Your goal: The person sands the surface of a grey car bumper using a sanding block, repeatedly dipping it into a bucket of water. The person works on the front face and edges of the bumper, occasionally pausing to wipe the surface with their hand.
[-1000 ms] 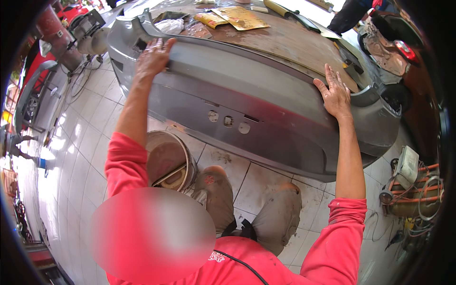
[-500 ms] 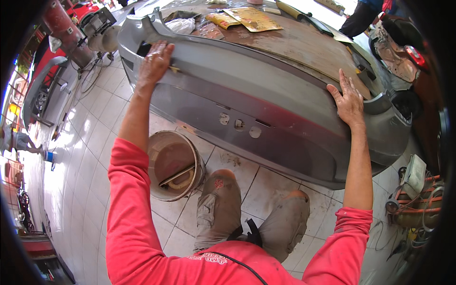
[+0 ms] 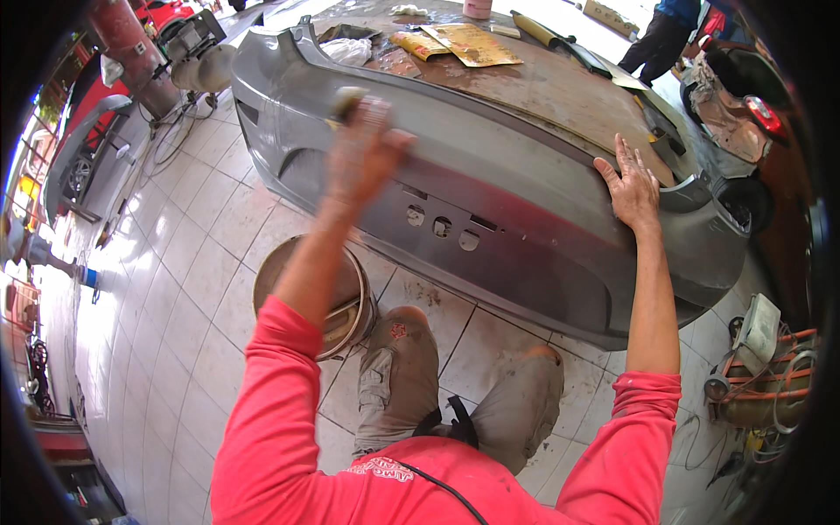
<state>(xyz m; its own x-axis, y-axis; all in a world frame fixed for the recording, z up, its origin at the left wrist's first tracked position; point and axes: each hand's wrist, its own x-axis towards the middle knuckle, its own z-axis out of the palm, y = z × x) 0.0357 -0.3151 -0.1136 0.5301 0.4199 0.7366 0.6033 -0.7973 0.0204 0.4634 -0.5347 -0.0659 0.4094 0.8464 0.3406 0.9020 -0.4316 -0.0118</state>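
Observation:
A grey car bumper (image 3: 525,184) with a reddish patch and several small cutouts lies across in front of me, propped along a table. My left hand (image 3: 363,162) is smeared by motion over its left part. At its fingertips shows a small pale and dark pad-like piece (image 3: 350,98), too blurred to name, that seems to be under the hand. My right hand (image 3: 637,188) rests flat on the bumper's right part, fingers spread, holding nothing. Below my left forearm stands a round bucket (image 3: 367,297) of murky water with a handled flat tool (image 3: 341,324) inside.
Yellow sandpaper sheets (image 3: 472,44) and a plastic bag (image 3: 348,51) lie on the worn table (image 3: 560,101). An orange-framed machine (image 3: 761,376) with hoses stands at right. A red post (image 3: 131,52) rises at far left; another person (image 3: 661,39) stands at the far right.
My left hand has swept right and slightly down across the bumper from its left end, with the small piece moving along. The bumper's left end appears shifted slightly right. My right hand stays put.

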